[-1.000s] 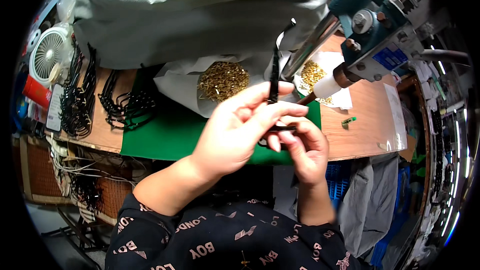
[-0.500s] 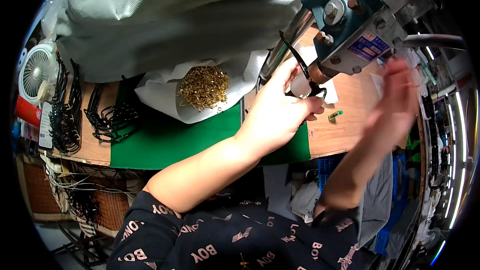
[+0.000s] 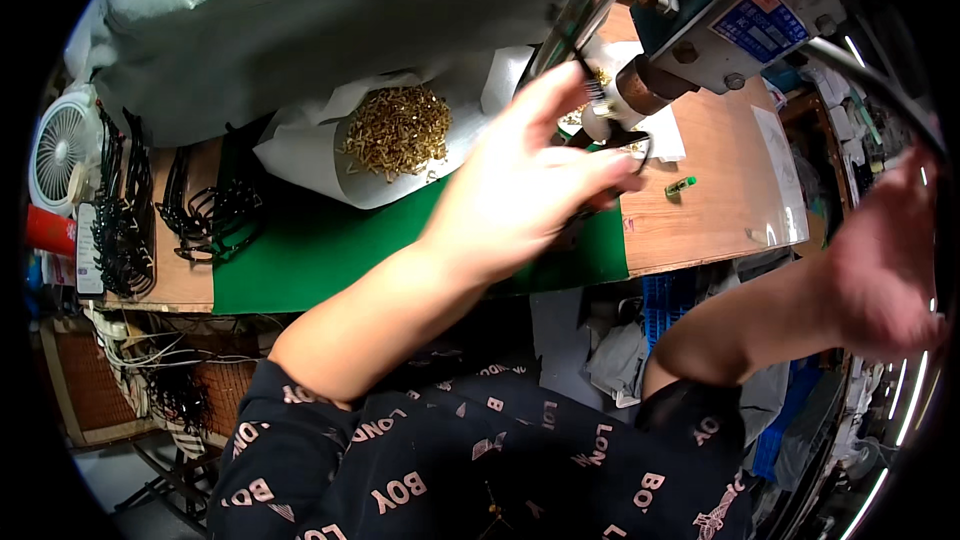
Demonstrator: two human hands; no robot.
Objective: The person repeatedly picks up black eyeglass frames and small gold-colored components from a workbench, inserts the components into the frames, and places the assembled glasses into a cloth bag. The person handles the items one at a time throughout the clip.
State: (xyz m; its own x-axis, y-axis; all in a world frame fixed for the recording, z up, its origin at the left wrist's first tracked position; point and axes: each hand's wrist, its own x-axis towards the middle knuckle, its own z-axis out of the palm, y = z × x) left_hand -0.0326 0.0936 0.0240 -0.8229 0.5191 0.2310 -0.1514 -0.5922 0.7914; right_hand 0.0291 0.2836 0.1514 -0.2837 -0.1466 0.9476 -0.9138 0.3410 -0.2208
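My left hand (image 3: 510,175) is closed on a black eyeglass frame (image 3: 632,138), its thumb and fingers pinching it below the copper-coloured tip (image 3: 648,85) of a bench press (image 3: 690,15). A white round piece (image 3: 596,124) stands under that tip, against the frame. Part of the frame is hidden behind my fingers. Off to the right, my right hand (image 3: 885,260) is smeared by motion near the lower end of a dark lever (image 3: 880,80). Whether its fingers grip the lever cannot be made out.
Brass-coloured small parts (image 3: 398,132) lie heaped on white sheeting (image 3: 375,192) over a green mat (image 3: 300,265). Black eyeglass frames (image 3: 215,215), a phone (image 3: 90,250) and a white fan (image 3: 62,152) are at the left. A small green tube (image 3: 681,185) lies right of the frame.
My right hand has swung right and down, away from the press. The lever now slopes lower on the right. The view has shifted; my left hand still holds the eyeglass frame under the press.
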